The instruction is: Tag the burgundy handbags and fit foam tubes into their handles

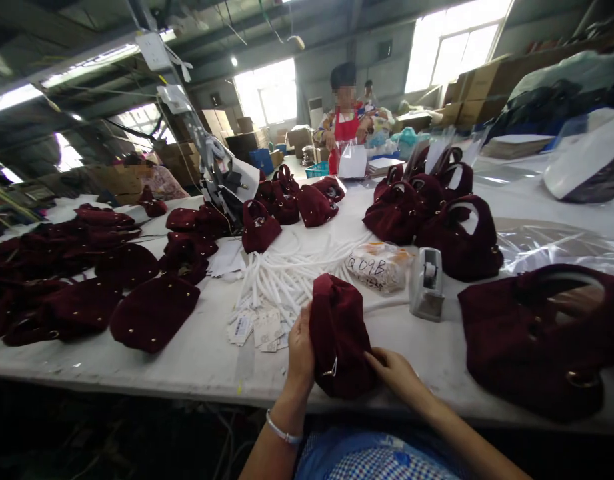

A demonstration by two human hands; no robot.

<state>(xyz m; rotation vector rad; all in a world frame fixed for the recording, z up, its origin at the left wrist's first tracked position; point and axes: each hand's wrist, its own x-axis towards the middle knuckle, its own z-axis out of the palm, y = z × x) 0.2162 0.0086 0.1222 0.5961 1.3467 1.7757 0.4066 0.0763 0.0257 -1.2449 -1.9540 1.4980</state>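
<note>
A dark red handbag (pixel 339 333) is held up at the front edge of the white table, between my two hands. My left hand (pixel 301 347) grips its left side, with the fingers partly hidden behind the bag. On its lower right side, my right hand (pixel 394 373) pinches the fabric between thumb and fingers. A small metal fitting (pixel 330 368) shows near the bag's bottom. Just beyond it lie a heap of white tubes (pixel 274 280) and several paper tags (pixel 267 328). A clear bag (pixel 379 267) with handwriting on it sits behind the handbag.
A tape dispenser (pixel 427 283) stands right of the tubes. More dark red handbags lie left (pixel 154 303), at the back (pixel 317 203) and right (pixel 537 333). A metal post (pixel 207 140) rises behind the table. A person in a red apron (pixel 345 127) works across it.
</note>
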